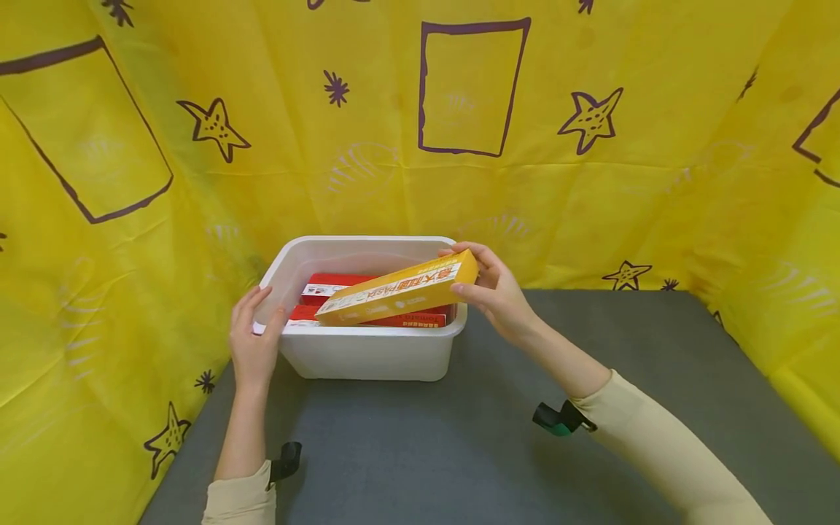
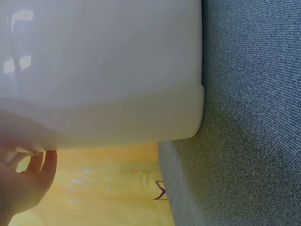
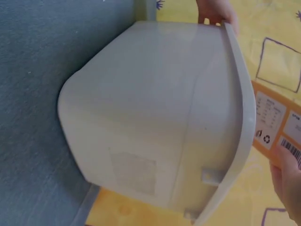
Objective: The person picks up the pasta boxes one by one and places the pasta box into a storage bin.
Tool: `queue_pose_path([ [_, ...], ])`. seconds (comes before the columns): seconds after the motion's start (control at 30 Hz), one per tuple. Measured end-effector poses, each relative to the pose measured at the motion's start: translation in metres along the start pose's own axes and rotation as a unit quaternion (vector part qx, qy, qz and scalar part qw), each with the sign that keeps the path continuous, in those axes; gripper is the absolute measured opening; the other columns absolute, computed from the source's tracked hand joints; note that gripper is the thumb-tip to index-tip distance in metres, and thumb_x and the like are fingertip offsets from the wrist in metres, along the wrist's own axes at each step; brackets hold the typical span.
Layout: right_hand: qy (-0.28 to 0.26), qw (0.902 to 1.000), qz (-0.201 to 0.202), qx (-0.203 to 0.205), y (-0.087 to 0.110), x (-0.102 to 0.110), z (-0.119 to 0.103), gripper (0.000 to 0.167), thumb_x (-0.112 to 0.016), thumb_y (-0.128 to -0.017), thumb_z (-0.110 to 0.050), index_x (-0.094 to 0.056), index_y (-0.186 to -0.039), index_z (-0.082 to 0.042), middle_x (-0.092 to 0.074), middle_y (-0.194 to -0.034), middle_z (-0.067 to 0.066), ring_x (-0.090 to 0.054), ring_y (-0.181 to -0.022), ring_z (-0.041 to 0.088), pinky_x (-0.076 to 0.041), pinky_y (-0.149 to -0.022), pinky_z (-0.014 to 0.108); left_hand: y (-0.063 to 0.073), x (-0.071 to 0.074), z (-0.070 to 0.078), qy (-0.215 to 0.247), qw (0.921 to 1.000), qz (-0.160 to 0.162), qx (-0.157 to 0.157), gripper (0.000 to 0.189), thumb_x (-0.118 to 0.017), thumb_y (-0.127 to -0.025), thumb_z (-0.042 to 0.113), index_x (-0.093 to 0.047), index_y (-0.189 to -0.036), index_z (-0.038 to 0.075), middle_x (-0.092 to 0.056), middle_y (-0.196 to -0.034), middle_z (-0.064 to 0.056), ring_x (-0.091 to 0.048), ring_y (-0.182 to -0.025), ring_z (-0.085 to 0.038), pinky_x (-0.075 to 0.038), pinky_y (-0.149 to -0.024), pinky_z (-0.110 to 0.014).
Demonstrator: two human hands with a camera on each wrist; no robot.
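Observation:
A yellow pasta box [image 1: 400, 290] slants over the white plastic bin [image 1: 367, 357], its left end lower, inside the rim. My right hand [image 1: 495, 295] grips the box's raised right end between thumb and fingers. In the right wrist view, the thumb of that hand [image 3: 289, 181] presses near the barcode on the pasta box [image 3: 270, 120]. At the bin's left side, my left hand [image 1: 256, 339] holds the rim, fingers on the outside. Two red boxes [image 1: 337, 279] lie in the bin, partly covered by the yellow one; lettering on the front one reads "Tomato".
The bin stands on a dark grey table [image 1: 407, 445], close to a yellow cloth [image 1: 367, 182] printed with stars and frames. This cloth also hangs along the left and right sides. A black wrist mount [image 1: 561, 418] sits on the right sleeve, another [image 1: 286, 461] on the left.

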State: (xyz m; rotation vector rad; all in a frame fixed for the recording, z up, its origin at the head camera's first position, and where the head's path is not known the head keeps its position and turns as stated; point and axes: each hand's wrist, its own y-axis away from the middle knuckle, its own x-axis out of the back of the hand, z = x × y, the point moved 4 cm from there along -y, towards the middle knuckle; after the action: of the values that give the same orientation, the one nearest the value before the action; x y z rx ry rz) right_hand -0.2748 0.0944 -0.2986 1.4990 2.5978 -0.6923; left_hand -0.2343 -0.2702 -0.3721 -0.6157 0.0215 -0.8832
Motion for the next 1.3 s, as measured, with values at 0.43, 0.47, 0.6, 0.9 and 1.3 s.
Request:
queue_pose_path([
  [0.43, 0.056, 0.9933, -0.095, -0.036, -0.031, -0.015, 0.013, 0.062, -0.059, -0.084, 0.001, -0.035, -0.141, -0.001, -0.041, -0.145, 0.019, -0.046, -0.125, 0.030, -0.046, -0.099, 0.041, -0.001, -0.001, -0.002, 0.001, 0.9998, 0.011, -0.013, 0.039, -0.067, -0.087, 0.015, -0.066, -0.124, 0.006, -0.056, -0.135, -0.008, -0.044, -0.130, -0.025, -0.030, -0.109, -0.045],
  [0.47, 0.077, 0.9917, -0.099, -0.028, -0.033, -0.014, 0.013, 0.063, -0.059, -0.085, 0.001, -0.034, -0.143, -0.001, -0.041, -0.145, 0.019, -0.044, -0.128, 0.029, -0.041, -0.104, 0.043, -0.001, -0.002, -0.002, 0.001, 0.9998, 0.011, -0.014, 0.039, -0.067, -0.087, 0.014, -0.066, -0.125, 0.006, -0.056, -0.135, -0.008, -0.044, -0.130, -0.025, -0.029, -0.109, -0.044],
  [0.6, 0.156, 0.9854, -0.067, 0.006, -0.038, -0.002, 0.011, 0.064, -0.061, -0.086, -0.001, -0.036, -0.145, -0.005, -0.045, -0.145, 0.015, -0.036, -0.137, 0.021, -0.020, -0.115, 0.048, 0.000, -0.002, -0.002, 0.004, 0.9999, 0.008, -0.010, 0.039, -0.066, -0.087, 0.013, -0.066, -0.125, 0.005, -0.055, -0.136, -0.009, -0.043, -0.131, -0.026, -0.028, -0.110, -0.046],
  [0.9, 0.188, 0.9821, -0.011, 0.015, -0.023, 0.019, 0.007, 0.059, -0.066, -0.088, -0.005, -0.042, -0.142, -0.002, -0.049, -0.141, 0.015, -0.040, -0.134, 0.018, -0.024, -0.115, 0.047, 0.001, 0.001, 0.000, 0.003, 0.9999, 0.001, 0.014, 0.040, -0.065, -0.089, 0.018, -0.064, -0.128, 0.008, -0.052, -0.139, -0.007, -0.042, -0.132, -0.025, -0.028, -0.111, -0.050],
  [1.3, 0.238, 0.9712, -0.007, 0.014, -0.007, 0.028, 0.007, 0.052, -0.068, -0.089, -0.007, -0.049, -0.137, -0.008, -0.053, -0.136, 0.008, -0.044, -0.131, 0.018, -0.027, -0.114, 0.043, 0.002, -0.001, 0.002, -0.001, 0.9999, 0.003, 0.013, 0.040, -0.064, -0.089, 0.018, -0.064, -0.127, 0.008, -0.053, -0.138, -0.007, -0.042, -0.131, -0.024, -0.029, -0.110, -0.047],
])
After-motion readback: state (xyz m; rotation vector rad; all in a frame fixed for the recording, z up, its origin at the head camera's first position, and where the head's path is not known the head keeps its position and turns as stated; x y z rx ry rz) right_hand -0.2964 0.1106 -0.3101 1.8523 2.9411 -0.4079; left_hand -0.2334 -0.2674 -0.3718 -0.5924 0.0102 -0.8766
